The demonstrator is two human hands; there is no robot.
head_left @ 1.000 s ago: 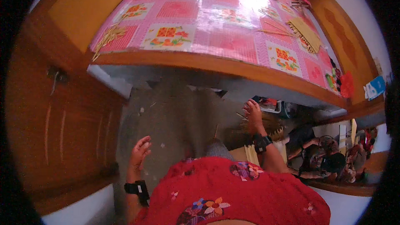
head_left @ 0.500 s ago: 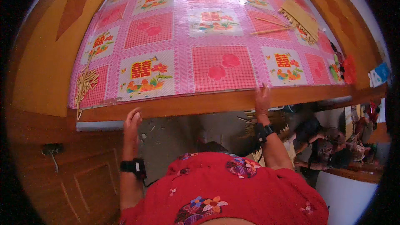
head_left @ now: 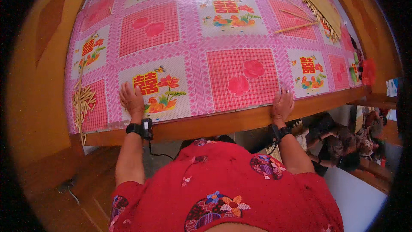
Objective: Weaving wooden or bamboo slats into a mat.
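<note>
My left hand (head_left: pixel 132 99) lies flat on a pink patterned tablecloth (head_left: pixel 197 66), its fingers spread near the front edge. At the wooden table edge (head_left: pixel 240 114), my right hand (head_left: pixel 283 105) rests with fingers stretched onto the cloth. Both hands hold nothing, and each wrist wears a black band with a small device. Left of my left hand is a loose pile of short thin wooden sticks (head_left: pixel 84 102). Beyond my right hand lie a few longer sticks (head_left: pixel 297 27) beside a flat, tan bundle of sticks (head_left: pixel 326 12).
Dark small items and a red plastic piece (head_left: pixel 369 71) sit at the table's right side. A blue and white packet (head_left: pixel 392 87) is farther right. Other people (head_left: pixel 343 139) are at lower right, by a white surface (head_left: pixel 354 193). Wooden panels flank the table.
Both hands have moved forward. My left hand has come from below the table edge onto the cloth, and my right hand now lies on the edge. My body is closer to the table.
</note>
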